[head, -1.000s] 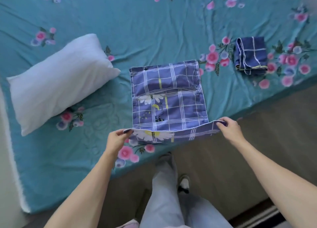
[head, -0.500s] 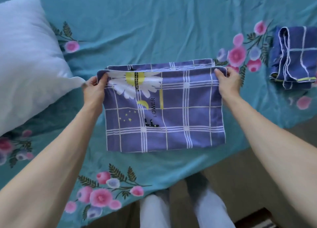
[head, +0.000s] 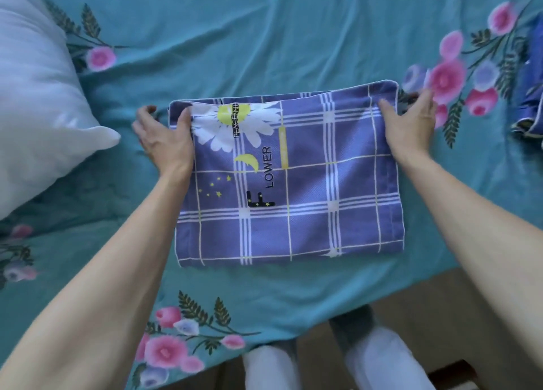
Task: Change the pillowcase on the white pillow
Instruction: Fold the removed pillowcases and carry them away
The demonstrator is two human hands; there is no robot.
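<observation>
A purple checked pillowcase [head: 308, 190] with a daisy print lies folded flat on the teal bed sheet [head: 264, 37]. My left hand [head: 164, 137] holds its far left corner, thumb on top of the fabric and fingers spread along the edge. My right hand [head: 411, 125] holds the far right corner the same way. The bare white pillow [head: 38, 110] lies at the left, its corner close to my left hand but apart from it.
A second folded blue checked cloth [head: 531, 104] sits at the right edge of view. The bed's front edge runs just below the pillowcase, with brown floor [head: 476, 316] and my legs [head: 382, 360] beyond it.
Both hands carried the near edge of the pillowcase up and over to the far edge, folding it in half. It now lies flatter, and the view has moved closer.
</observation>
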